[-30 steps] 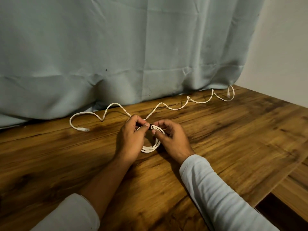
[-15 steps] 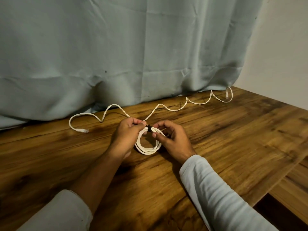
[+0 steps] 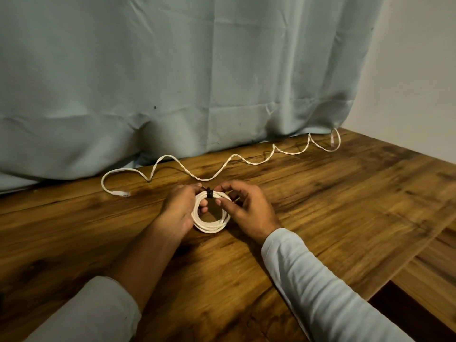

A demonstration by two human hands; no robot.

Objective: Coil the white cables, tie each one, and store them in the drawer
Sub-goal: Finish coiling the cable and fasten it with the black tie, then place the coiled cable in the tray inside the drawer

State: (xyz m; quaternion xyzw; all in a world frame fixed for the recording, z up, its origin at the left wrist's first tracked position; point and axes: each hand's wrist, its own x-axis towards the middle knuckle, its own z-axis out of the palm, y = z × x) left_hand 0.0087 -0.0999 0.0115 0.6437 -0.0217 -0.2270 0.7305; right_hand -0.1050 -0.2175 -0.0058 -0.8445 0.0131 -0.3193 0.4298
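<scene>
Centrally, coiled cable (image 3: 211,222) between left hand (image 3: 181,209), right hand (image 3: 248,213)

- Left hand (image 3: 180,211) and right hand (image 3: 246,211) pinch a coiled white cable (image 3: 212,224) at its black tie (image 3: 209,193).
- A second cable (image 3: 232,160) lies wavy on the counter (image 3: 345,206), beside the curtain (image 3: 172,82).

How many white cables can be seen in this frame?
2. One coiled cable sits between the left hand and right hand. One loose cable snakes along the curtain. No others show.
</scene>
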